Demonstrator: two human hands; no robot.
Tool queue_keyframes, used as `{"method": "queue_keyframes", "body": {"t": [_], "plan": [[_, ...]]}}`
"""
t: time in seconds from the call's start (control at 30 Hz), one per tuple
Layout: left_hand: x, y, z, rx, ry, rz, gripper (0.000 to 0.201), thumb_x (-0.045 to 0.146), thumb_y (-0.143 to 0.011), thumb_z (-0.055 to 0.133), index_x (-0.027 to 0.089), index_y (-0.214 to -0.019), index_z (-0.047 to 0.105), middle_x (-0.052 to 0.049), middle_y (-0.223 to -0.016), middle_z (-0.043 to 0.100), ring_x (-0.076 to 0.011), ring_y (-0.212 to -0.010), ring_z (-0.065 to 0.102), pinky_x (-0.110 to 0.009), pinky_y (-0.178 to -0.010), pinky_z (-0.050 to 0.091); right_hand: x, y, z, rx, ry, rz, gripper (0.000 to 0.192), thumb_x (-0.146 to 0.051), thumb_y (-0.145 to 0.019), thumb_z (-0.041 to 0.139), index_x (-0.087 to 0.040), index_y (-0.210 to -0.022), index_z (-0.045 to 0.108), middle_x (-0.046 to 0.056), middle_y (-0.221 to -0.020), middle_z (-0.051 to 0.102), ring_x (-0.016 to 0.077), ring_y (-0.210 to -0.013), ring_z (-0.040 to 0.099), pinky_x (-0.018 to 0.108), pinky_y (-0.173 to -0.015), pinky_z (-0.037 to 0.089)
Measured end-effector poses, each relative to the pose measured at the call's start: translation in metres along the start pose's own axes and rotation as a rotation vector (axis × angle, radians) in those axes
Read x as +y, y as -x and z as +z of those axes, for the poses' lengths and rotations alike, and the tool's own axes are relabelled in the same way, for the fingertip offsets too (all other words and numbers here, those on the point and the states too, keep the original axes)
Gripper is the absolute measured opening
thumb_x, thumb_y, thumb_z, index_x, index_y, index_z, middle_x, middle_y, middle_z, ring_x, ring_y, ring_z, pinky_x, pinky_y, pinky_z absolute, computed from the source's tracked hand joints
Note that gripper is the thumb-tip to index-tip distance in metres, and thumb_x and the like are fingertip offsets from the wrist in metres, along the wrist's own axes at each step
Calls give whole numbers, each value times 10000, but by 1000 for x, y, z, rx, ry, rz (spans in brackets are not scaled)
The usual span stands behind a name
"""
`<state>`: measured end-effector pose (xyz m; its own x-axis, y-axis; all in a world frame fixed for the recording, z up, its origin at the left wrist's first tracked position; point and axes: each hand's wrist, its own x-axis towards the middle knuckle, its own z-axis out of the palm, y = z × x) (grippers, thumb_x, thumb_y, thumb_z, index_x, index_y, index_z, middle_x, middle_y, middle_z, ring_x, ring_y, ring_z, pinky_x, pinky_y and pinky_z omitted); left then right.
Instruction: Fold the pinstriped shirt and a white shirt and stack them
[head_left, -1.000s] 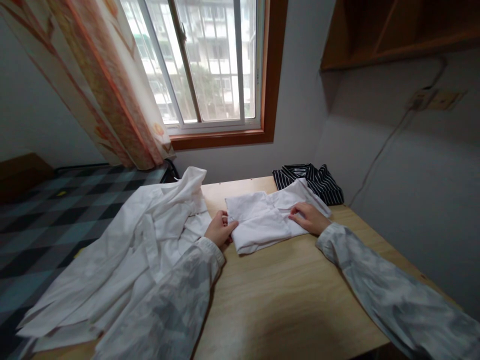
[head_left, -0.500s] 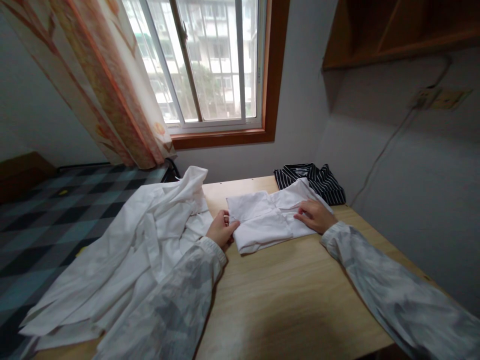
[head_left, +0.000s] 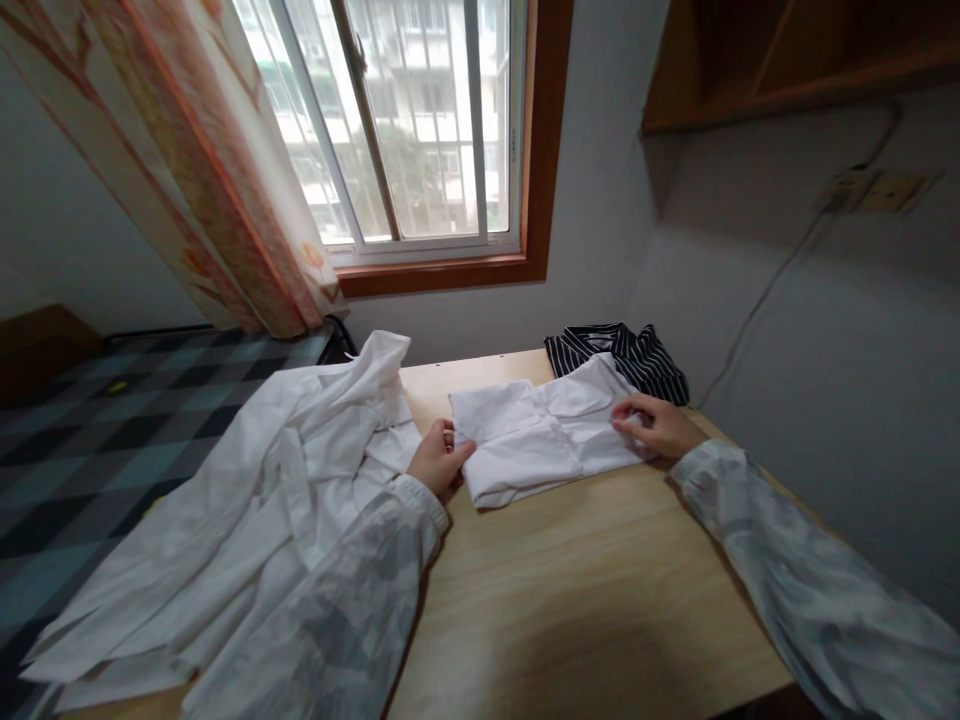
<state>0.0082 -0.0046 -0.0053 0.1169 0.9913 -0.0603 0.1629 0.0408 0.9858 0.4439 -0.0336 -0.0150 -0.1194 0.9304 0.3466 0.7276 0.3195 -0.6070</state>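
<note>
A folded white shirt [head_left: 525,440] lies flat on the wooden table [head_left: 555,590]. My left hand [head_left: 439,458] grips the shirt's left edge, with the thumb on top and the other fingers curled at the border, partly hidden. At the shirt's right end, my right hand [head_left: 660,425] has its thumb and fingers drawn together on the fabric. Just behind that end rests a folded black garment with white stripes [head_left: 645,365]. Left of my left hand, a loose, crumpled white garment [head_left: 285,480] spreads over the table.
A bed with a checked cover [head_left: 75,470] stands on the left, below a patterned curtain [head_left: 225,200]. Behind the table is a window [head_left: 420,130]. A wooden shelf [head_left: 795,80] and a cable [head_left: 772,285] are on the right wall.
My right hand has slid to the right along the shirt, and its fingers have drawn closer together. My left hand keeps its hold on the left edge. The camera view has shifted slightly.
</note>
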Motion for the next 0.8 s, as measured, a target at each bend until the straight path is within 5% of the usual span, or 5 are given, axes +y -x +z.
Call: {"method": "queue_keyframes", "body": {"t": [0.2, 0.33, 0.5, 0.67, 0.8], "plan": [[-6, -2, -1, 11, -2, 17, 416, 256, -786, 879, 217, -1035, 548, 34, -780, 710, -120, -541, 623, -202, -470, 460, 29, 6, 20, 186, -222, 148, 459, -634, -860, 793, -223, -1066, 784, 113, -1019, 799, 244, -775, 686, 369, -672, 564], [-9, -3, -2, 0, -16, 34, 443, 274, -764, 906, 219, -1037, 561, 19, -796, 729, -140, -595, 661, -209, -502, 478, 32, 4, 32, 281, -28, 78, 293, -503, -935, 705, -222, -963, 786, 115, -975, 754, 255, -757, 662, 415, -700, 575], [-6, -2, -2, 3, -10, 54, 412, 231, -769, 890, 210, -1027, 570, 1, -811, 753, -167, -682, 711, -234, -573, 531, 4, 6, 29, 353, 303, -100, 229, -316, -1012, 601, -222, -1051, 806, 181, -1104, 737, 378, -1078, 678, 573, -1012, 569], [-5, -2, 0, 27, -20, 22, 408, 202, -776, 888, 208, -1025, 565, 27, -760, 721, -143, -588, 658, -215, -509, 476, -16, 16, 39, 66, 302, -295, 517, -440, -1086, 580, -235, -1557, 642, 152, -1673, 569, 378, -1547, 513, 608, -1296, 409], [-8, -2, 2, 38, 6, 11, 442, 205, -763, 913, 207, -1033, 563, 25, -775, 714, -133, -572, 652, -206, -494, 476, -6, 18, 53, -194, 290, -233, 642, -536, -1120, 508, -261, -1700, 509, 132, -1801, 414, 370, -1653, 411, 630, -1328, 373]]}}
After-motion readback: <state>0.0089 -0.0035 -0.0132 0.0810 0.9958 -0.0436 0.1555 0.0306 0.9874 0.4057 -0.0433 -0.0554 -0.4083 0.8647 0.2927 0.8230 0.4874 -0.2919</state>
